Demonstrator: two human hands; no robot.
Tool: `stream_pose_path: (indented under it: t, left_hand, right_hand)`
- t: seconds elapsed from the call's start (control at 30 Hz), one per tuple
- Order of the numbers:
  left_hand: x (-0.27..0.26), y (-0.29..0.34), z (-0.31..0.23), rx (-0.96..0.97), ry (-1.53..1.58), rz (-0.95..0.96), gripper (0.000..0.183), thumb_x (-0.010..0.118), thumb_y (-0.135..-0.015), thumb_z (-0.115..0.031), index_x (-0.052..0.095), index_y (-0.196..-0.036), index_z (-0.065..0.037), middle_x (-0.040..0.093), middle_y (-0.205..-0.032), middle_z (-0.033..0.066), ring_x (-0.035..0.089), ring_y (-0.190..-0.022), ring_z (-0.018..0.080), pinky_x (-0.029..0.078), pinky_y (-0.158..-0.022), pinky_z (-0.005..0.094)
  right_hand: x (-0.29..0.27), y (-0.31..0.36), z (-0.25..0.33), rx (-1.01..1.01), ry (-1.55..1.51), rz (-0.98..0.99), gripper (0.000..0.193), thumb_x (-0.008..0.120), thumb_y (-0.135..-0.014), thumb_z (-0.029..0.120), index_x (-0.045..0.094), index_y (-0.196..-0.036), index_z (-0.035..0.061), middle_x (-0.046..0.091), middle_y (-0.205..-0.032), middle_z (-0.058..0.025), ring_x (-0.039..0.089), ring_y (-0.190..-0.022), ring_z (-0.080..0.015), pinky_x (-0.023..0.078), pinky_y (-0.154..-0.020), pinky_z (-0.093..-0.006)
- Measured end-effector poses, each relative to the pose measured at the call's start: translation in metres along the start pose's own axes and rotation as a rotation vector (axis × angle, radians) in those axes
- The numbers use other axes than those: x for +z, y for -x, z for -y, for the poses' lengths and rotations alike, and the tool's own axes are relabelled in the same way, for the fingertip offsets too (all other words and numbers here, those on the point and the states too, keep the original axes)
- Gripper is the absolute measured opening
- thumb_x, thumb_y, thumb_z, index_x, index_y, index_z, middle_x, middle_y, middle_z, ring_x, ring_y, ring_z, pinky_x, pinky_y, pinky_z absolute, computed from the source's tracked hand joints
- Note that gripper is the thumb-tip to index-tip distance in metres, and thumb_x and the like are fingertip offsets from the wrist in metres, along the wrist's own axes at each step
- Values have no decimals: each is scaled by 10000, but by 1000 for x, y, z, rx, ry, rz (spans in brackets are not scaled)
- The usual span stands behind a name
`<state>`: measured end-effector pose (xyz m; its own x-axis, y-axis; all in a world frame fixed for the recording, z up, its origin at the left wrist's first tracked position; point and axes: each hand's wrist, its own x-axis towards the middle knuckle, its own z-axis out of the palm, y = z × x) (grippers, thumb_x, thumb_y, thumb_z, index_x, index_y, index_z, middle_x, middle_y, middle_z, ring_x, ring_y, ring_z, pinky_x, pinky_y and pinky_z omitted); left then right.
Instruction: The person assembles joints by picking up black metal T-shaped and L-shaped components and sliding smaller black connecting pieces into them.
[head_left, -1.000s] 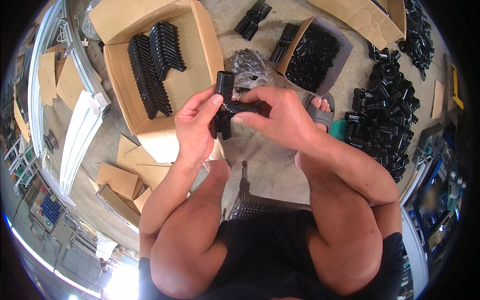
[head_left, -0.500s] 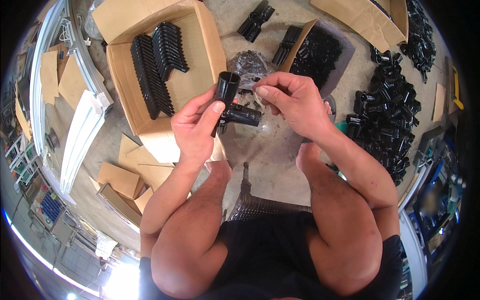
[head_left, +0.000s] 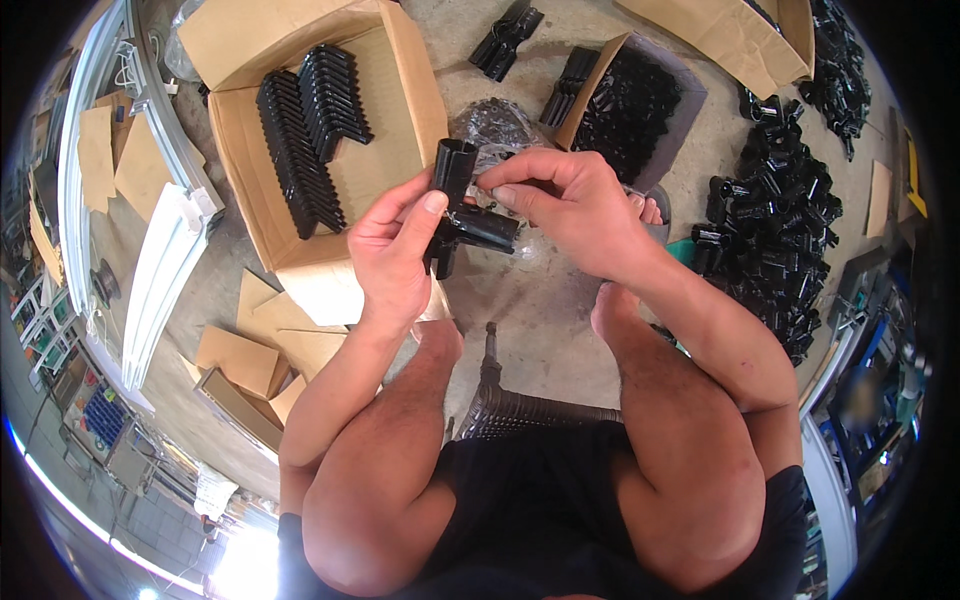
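Observation:
My left hand (head_left: 392, 255) is wrapped round a black T-shaped pipe joint (head_left: 456, 175), thumb pressed against its middle. One open tube end points up and away; a shorter arm sticks out to the right. Close beside the joint, on its right, my right hand (head_left: 585, 205) has thumb and forefinger pinched together. Whatever sits between those fingertips is too small to make out. Beyond my hands, a clear plastic bag (head_left: 495, 125) with small parts lies on the floor, partly covered by my right fingers.
Neat rows of black joints (head_left: 300, 165) lie in an open cardboard box (head_left: 400, 110) at left. Another box (head_left: 690, 110) holds small black pieces. A heap of black joints (head_left: 770, 220) spreads at right. Flattened cardboard (head_left: 235, 358) lies at lower left, and a wicker stool (head_left: 520, 415) stands between my legs.
My right hand has moved left, bringing its pinched fingertips up to the joint. The joint has turned slightly in my left hand, its side arm tilting downward.

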<state>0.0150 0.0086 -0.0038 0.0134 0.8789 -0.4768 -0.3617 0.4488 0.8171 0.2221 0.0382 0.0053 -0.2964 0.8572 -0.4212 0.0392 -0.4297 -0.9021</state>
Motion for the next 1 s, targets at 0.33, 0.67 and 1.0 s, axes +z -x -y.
stream_pose_path:
  t: [0.33,0.67,1.0]
  left_hand:
    - [10,4,-3,0,-18,-40,295,662,-972,-22,643,-1249,77,742,-1055,138,708,-929,140,568,-856,258]
    - [12,5,-3,14,-59,-84,292,680,-970,-38,659,-1242,66,739,-1053,91,676,-905,82,546,-833,223]
    - [16,4,0,25,-64,-125,299,684,-962,-23,654,-1241,78,732,-1091,98,673,-935,86,540,-856,222]
  right_hand:
    - [2,-1,-6,136,-191,-56,143,706,-923,51,705,-1035,-38,711,-885,-27,625,-817,-70,527,-743,-250]
    - [10,-3,-9,103,-218,-71,163,712,-921,55,709,-1058,-34,723,-921,-38,643,-841,-74,537,-749,-245]
    - [15,-3,-7,176,-201,-145,154,723,-920,96,726,-1005,-33,721,-895,-34,622,-795,-70,512,-707,-236]
